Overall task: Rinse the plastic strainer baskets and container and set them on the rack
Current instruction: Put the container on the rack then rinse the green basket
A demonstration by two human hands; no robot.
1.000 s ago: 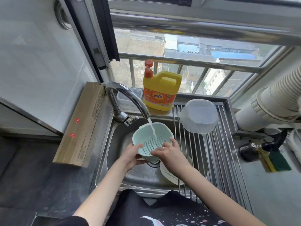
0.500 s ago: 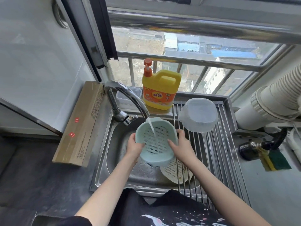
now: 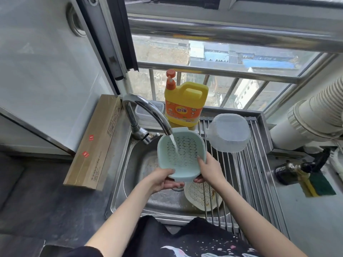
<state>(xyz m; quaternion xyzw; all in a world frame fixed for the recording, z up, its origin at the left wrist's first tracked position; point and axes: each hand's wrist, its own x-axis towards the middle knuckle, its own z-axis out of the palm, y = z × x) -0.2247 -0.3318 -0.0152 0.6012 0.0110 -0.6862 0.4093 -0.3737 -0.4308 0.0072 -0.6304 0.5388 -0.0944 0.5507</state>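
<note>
Both hands are clamped on the pale green strainer basket [image 3: 182, 154], held tilted over the sink [image 3: 130, 164] with its open, perforated inside facing the person. Her left hand [image 3: 160, 179] grips the near rim from below on the left, thumb on top of the rim; the right hand [image 3: 208, 168] holds the right side, fingertips pressed inside the basket wall. Water runs from the curved chrome faucet [image 3: 146, 113] straight into the basket's upper left.

Along the left edge of the steel surface, a long brown cardboard box [image 3: 94, 143] leans beside the sink, against a white tiled wall. Behind the faucet, at the back edge by the window, sits a small clear lidded box [image 3: 144, 110], and just right of it a yellow detergent jug [image 3: 186, 103] with an orange pump and label. Down in the sink basin, partly under the rack's rods, lies a white strainer basket [image 3: 201, 195], near the front right corner.

A roll-up rack [image 3: 250, 173] of steel rods spans the right part of the sink. On its back end rests the translucent container [image 3: 229, 132], tipped on its side with the opening facing forward, close to the green basket but apart from it.

Farther right, on the grey surface, a dark lump beside a green-and-yellow sponge [image 3: 319, 184] lies near the right edge, under a thick ribbed white duct [image 3: 315, 112]. The barred window [image 3: 222, 58] looks out over rooftops far below.
</note>
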